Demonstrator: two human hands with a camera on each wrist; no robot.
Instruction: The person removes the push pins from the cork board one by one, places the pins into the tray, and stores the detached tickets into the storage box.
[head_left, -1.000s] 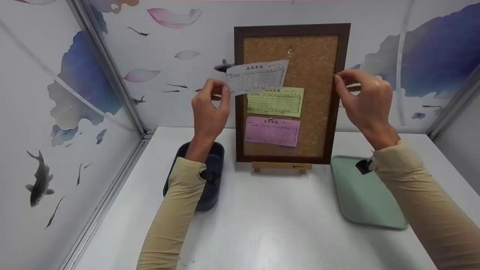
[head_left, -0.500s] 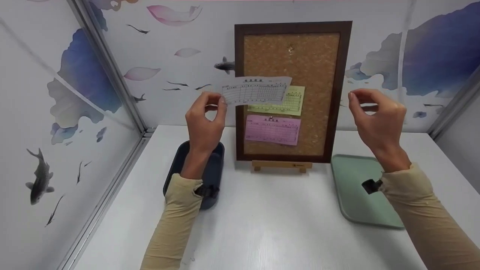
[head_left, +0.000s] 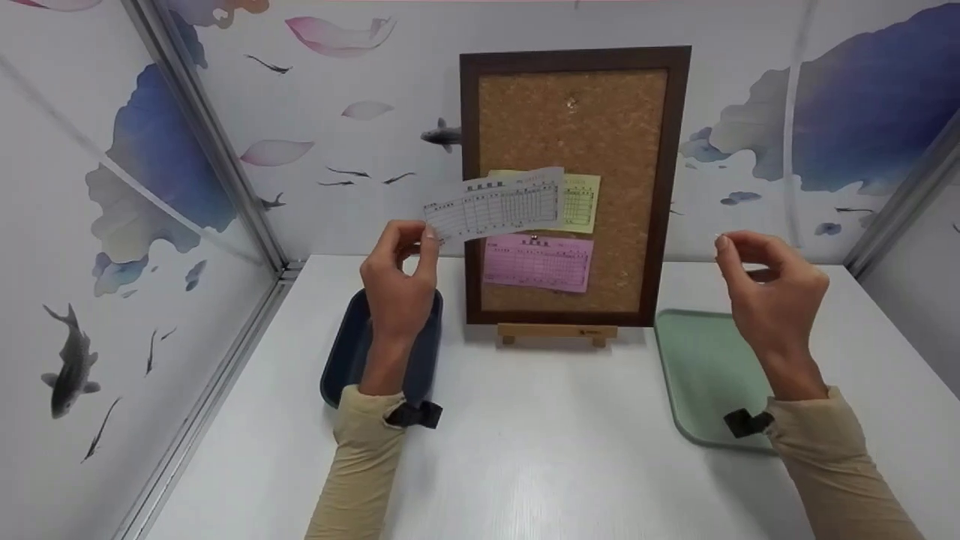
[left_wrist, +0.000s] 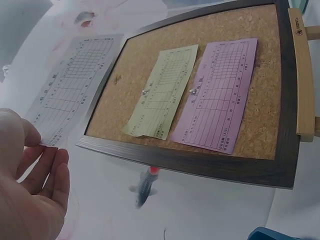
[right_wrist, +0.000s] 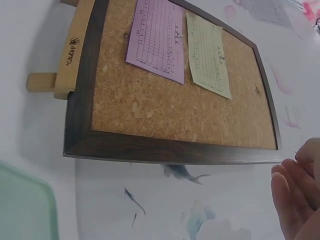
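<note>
My left hand [head_left: 401,281] pinches the lower left corner of a white printed form slip [head_left: 495,204], which hangs in the air, tilted. In the head view the slip overlaps part of a yellow slip [head_left: 582,204] on the framed cork board [head_left: 630,180]. Below the yellow slip is a pink slip [head_left: 536,266]. Pins [left_wrist: 193,91] hold both coloured slips, as the left wrist view shows. Right of the board, my right hand [head_left: 776,300] pinches a tiny push pin [head_left: 719,238] between thumb and forefinger; mostly the fingers hide it.
A small wooden easel [head_left: 559,330] supports the board on the white table [head_left: 540,435]. A dark blue tray [head_left: 341,367] stands at left, partly behind the left arm. A green tray [head_left: 701,375] lies at right, beneath the right forearm. Clear pins [head_left: 571,103] sit high on the cork.
The right hand has moved off the board's right edge, outward and down. My left hand has lowered the white slip, which swung across the yellow one.
</note>
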